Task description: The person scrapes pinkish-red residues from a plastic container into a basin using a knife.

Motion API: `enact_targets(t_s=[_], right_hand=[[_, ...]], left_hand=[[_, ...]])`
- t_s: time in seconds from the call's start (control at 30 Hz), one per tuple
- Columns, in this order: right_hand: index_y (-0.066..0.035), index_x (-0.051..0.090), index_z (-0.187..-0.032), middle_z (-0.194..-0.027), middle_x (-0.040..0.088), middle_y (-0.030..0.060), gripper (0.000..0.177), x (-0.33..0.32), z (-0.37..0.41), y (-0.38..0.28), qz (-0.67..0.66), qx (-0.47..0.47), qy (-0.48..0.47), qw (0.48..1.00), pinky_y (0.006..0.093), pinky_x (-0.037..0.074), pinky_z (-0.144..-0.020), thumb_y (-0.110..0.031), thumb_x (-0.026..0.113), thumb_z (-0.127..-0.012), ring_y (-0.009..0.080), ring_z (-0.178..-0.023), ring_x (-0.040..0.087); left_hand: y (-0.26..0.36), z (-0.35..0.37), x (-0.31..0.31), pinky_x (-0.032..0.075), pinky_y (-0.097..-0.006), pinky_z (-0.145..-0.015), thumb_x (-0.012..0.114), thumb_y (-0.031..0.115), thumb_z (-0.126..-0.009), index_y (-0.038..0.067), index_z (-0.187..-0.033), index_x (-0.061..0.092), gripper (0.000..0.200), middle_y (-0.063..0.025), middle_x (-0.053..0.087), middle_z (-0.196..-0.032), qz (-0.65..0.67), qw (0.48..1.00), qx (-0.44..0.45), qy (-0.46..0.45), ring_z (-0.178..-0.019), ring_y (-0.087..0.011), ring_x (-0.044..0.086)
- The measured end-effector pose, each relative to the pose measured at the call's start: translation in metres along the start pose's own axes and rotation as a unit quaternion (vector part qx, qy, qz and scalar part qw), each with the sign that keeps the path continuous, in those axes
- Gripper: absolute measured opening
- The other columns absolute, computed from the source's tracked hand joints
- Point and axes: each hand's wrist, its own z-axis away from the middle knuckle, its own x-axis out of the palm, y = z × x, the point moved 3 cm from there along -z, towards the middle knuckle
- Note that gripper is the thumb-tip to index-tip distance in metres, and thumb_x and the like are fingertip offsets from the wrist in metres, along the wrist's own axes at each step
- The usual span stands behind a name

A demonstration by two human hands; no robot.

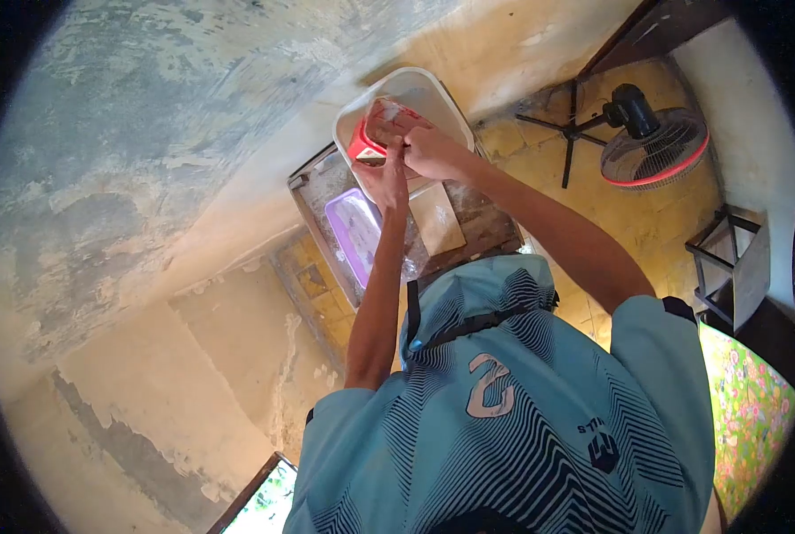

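My left hand (385,181) is closed around the near side of a red container (358,141), which has a pale patch on its side. My right hand (435,154) is closed at the container's right edge, its fingertips close to my left thumb. Whether the right fingers grip the container or something small is hidden. Both hands are above a large whitish plastic tub (451,107), with the red container tilted over it. Nearer to me lie a purple rectangular tray (337,216) with a pale inside and a flat beige board or card (436,218).
The tub and tray stand on a worn wooden table (486,222) against a peeling wall (193,125). A fan with a red-rimmed guard (660,147) lies on the yellow tiled floor (540,209) to the right. Beyond it is a dark-framed stool (718,258). Floral cloth (749,400) shows at lower right.
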Motion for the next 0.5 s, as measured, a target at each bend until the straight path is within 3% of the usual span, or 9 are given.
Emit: enact_targets(t_s=[0.07, 0.1, 0.17, 0.2, 0.3, 0.4, 0.5], right_hand=[[0.004, 0.069, -0.072, -0.071, 0.066, 0.0275, 0.027, 0.006, -0.004, 0.009, 0.067, -0.030, 0.002, 0.997, 0.0468, 0.056, -0.072, -0.020, 0.058, -0.079, 0.0384, -0.073, 0.070], [0.004, 0.069, -0.072, -0.071, 0.066, 0.0271, 0.027, 0.006, -0.002, 0.008, 0.098, -0.043, 0.000, 0.994, 0.0470, 0.056, -0.073, -0.020, 0.058, -0.079, 0.0384, -0.072, 0.070], [0.004, 0.069, -0.072, -0.068, 0.065, 0.0261, 0.029, 0.004, 0.004, 0.006, 0.093, -0.059, 0.033, 0.993, 0.0481, 0.055, -0.073, -0.022, 0.060, -0.080, 0.0396, -0.070, 0.069], [0.004, 0.069, -0.072, -0.067, 0.065, 0.0256, 0.029, 0.003, 0.007, 0.005, 0.091, -0.067, 0.050, 0.992, 0.0487, 0.055, -0.072, -0.023, 0.060, -0.081, 0.0402, -0.069, 0.069], [0.005, 0.063, -0.106, -0.091, 0.066, 0.0287, 0.030, 0.005, 0.012, 0.012, 0.061, -0.052, 0.019, 0.997, 0.0500, 0.051, -0.082, -0.016, 0.056, -0.086, 0.0431, -0.089, 0.065], [0.004, 0.061, -0.109, -0.103, 0.064, 0.0286, 0.029, -0.029, 0.027, -0.012, 0.007, 0.018, -0.075, 0.997, 0.0499, 0.050, -0.084, -0.012, 0.053, -0.086, 0.0434, -0.095, 0.063], [0.001, 0.061, -0.111, -0.107, 0.063, 0.0285, 0.029, -0.019, 0.026, -0.006, -0.033, -0.072, 0.049, 0.996, 0.0496, 0.050, -0.084, -0.010, 0.051, -0.087, 0.0443, -0.095, 0.063]], left_hand=[[0.000, -0.004, 0.003, 0.049, -0.0280, -0.065, 0.073, 0.028, -0.083, -0.004, -0.113, 0.054, 0.048, -0.0099, 0.062, -0.092, 0.000, 1.000, -0.026, -0.015, -0.077, -0.0146, 0.059], [0.003, -0.002, 0.001, 0.048, -0.0317, -0.078, 0.076, 0.030, -0.080, -0.006, -0.118, 0.051, 0.058, -0.0142, 0.061, -0.104, -0.002, 0.998, -0.056, -0.022, -0.090, -0.0192, 0.059], [0.009, 0.000, -0.001, 0.048, -0.0355, -0.088, 0.079, 0.032, -0.078, -0.007, -0.123, 0.047, 0.067, -0.0178, 0.060, -0.115, 0.020, 0.994, -0.091, -0.051, -0.103, -0.0230, 0.059], [0.016, 0.000, -0.001, 0.049, -0.0357, -0.086, 0.078, 0.030, -0.079, -0.007, -0.123, 0.046, 0.066, -0.0172, 0.060, -0.113, 0.046, 0.992, -0.097, -0.072, -0.103, -0.0221, 0.059], [0.030, 0.003, 0.000, 0.051, -0.0364, -0.083, 0.077, 0.025, -0.081, -0.005, -0.126, 0.041, 0.066, -0.0162, 0.058, -0.114, 0.118, 0.981, -0.132, -0.078, -0.105, -0.0209, 0.058], [0.038, 0.013, 0.001, 0.055, -0.0370, -0.079, 0.074, 0.023, -0.084, 0.001, -0.129, 0.036, 0.063, -0.0146, 0.054, -0.118, 0.182, 0.974, -0.125, -0.040, -0.101, -0.0209, 0.060], [0.019, 0.011, -0.002, 0.055, -0.0394, -0.083, 0.073, 0.019, -0.084, 0.005, -0.130, 0.030, 0.065, -0.0153, 0.048, -0.125, 0.185, 0.977, -0.089, -0.062, -0.104, -0.0233, 0.059]])
